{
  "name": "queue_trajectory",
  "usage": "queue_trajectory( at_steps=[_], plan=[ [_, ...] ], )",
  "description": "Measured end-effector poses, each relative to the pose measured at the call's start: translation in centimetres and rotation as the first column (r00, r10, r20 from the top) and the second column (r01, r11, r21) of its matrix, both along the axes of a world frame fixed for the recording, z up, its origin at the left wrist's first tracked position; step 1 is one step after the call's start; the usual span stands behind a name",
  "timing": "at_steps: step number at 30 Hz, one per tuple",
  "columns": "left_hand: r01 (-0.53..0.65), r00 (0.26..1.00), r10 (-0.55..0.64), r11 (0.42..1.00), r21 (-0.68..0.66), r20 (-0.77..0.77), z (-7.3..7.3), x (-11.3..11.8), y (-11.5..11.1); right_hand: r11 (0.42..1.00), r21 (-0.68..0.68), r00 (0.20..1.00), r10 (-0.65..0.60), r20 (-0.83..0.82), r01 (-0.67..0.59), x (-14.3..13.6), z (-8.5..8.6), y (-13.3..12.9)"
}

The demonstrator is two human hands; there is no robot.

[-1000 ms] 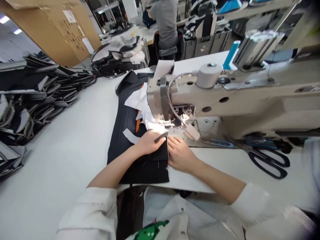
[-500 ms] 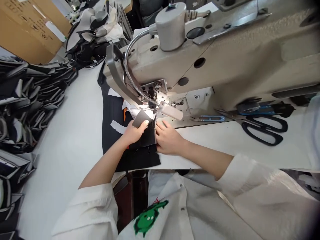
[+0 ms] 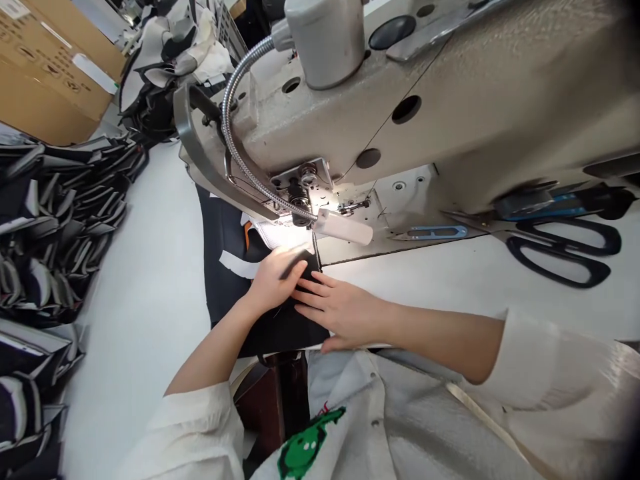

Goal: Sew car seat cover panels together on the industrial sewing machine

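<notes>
Black fabric [image 3: 225,230] lies on the white table, its inner part reaching toward the needle area of the sewing machine [image 3: 280,133]. My left hand [image 3: 274,279] pinches a folded edge of the fabric between thumb and fingers, just in front of the lit presser foot. Flat on the dark cloth, my right hand [image 3: 345,308] has its fingers stretched out, tips close to my left thumb. A white strip [image 3: 239,265] rests on the fabric left of my left hand. Brightly lit white material [image 3: 280,235] shows beneath the lamp [image 3: 345,227].
Blue thread snips [image 3: 435,232] and black-handled scissors [image 3: 560,257] lie right of the needle area, under the machine arm. Stacks of dark padded pieces [image 3: 65,227] line the left side. A cardboard box [image 3: 55,73] stands at the back left.
My left hand has drawn slightly nearer, and the grey flap it held up is folded down. My right hand has moved from the fabric's edge onto the cloth with fingers extended. The view has shifted closer.
</notes>
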State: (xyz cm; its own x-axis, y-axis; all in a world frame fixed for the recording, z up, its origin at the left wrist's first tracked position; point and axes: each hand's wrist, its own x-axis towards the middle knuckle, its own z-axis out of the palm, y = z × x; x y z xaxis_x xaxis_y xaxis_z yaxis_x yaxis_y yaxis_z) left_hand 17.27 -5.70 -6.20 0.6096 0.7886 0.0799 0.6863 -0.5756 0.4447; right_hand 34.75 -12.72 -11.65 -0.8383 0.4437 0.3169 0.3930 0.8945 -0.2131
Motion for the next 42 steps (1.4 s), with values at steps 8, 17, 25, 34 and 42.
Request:
queue_trajectory(
  at_steps=[8,17,25,34,42],
  plan=[
    [0.278,0.934,-0.235,0.951,0.132,-0.269,-1.0,0.1,0.8,0.992,0.052,0.993,-0.111,-0.035,0.113,-1.0,-0.6,-0.1],
    [0.333,0.912,-0.269,0.926,0.176,-0.311,-0.7,0.8,3.1,0.989,0.045,0.988,-0.135,-0.077,0.139,-1.0,-0.4,1.2],
    [0.063,0.958,0.001,0.975,0.212,-0.287,1.0,2.4,0.9,0.996,-0.084,0.999,0.025,-0.019,-0.027,-0.9,0.0,0.2],
    [0.362,0.9,-0.219,0.858,0.364,-0.377,-0.9,-1.1,1.1,0.992,-0.122,0.999,-0.021,-0.029,0.017,-1.1,0.2,0.2],
    [0.285,0.947,-0.241,0.935,0.209,-0.212,-1.6,-1.1,1.9,0.99,-0.112,0.996,-0.091,0.004,0.091,-1.3,0.3,0.1]
  ],
)
